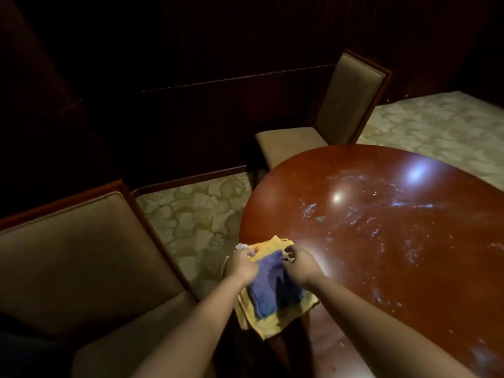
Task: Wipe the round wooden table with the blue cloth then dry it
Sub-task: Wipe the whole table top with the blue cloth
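Both hands at lower centre: left hand (241, 264) and right hand (301, 266) pinch the blue cloth (272, 285), fingers curled, over a yellow cloth (272, 321) at the round wooden table (381, 241) edge. Risk: both cloths lifting together, the yellow one dropping.

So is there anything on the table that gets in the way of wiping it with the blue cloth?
Nothing visible does. Both hands, left hand and right hand, already grip the blue cloth, which lies on a yellow cloth at the table edge. The tabletop shows only wet streaks.
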